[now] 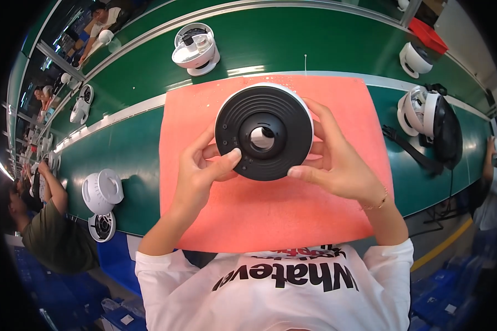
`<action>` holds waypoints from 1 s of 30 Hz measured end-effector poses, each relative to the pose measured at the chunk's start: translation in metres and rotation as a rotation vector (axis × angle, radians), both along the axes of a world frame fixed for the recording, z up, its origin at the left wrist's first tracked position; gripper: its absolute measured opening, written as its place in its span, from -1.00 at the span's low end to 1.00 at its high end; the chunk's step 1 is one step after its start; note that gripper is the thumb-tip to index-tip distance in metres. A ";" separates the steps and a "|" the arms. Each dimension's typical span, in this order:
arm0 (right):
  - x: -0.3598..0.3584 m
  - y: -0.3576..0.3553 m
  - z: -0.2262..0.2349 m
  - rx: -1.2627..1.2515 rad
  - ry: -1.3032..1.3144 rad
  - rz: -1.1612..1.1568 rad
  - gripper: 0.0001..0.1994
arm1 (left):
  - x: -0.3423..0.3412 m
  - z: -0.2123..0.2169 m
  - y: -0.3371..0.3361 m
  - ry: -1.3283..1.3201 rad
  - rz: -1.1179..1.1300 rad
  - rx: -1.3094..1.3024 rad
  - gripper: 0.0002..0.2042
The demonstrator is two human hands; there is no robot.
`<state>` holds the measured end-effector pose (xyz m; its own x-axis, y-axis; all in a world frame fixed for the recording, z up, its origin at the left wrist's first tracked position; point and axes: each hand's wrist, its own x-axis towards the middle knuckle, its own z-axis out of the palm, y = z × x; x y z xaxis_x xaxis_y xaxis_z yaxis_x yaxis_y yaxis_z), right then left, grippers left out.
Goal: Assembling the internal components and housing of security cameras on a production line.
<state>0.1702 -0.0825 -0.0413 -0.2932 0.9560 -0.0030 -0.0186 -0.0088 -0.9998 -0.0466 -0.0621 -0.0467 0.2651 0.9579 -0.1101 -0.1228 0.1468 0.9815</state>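
Between my two hands I hold a round black disc-shaped device part [265,160] with a white rim, raised above a pink foam mat [281,220]. Concentric ridges run around its face, and a raised collar in the middle surrounds a shiny round centre. My left hand [204,168] grips its lower left edge, thumb lying on the face near some small marks and screw holes. On the opposite side my right hand [337,157] holds the rim, its thumb at the lower right edge. Most of my fingers are hidden behind the part.
On the green conveyor [270,38] beyond the mat stands an opened white round device [196,52]. White housings [102,191] lie at my left. To the right are another white unit [414,113], a black bag [447,135] with a strap, and a red bin [428,36]. Other people sit along the line.
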 end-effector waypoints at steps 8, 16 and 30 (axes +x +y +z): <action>-0.005 0.002 -0.007 0.101 -0.132 -0.044 -0.22 | 0.004 -0.007 -0.008 0.239 0.046 0.366 -0.44; 0.012 0.023 0.004 -0.363 0.217 0.107 -0.35 | -0.008 0.013 0.021 0.184 -0.156 -0.198 -0.48; 0.009 0.019 0.013 0.393 -0.576 0.260 -0.61 | -0.031 -0.022 -0.004 0.547 -0.132 0.767 -0.62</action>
<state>0.1796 -0.0636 -0.0284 -0.5653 0.8183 0.1038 0.4635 0.4192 -0.7807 -0.0778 -0.0664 -0.0683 0.4741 0.7866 0.3956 0.3535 -0.5816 0.7327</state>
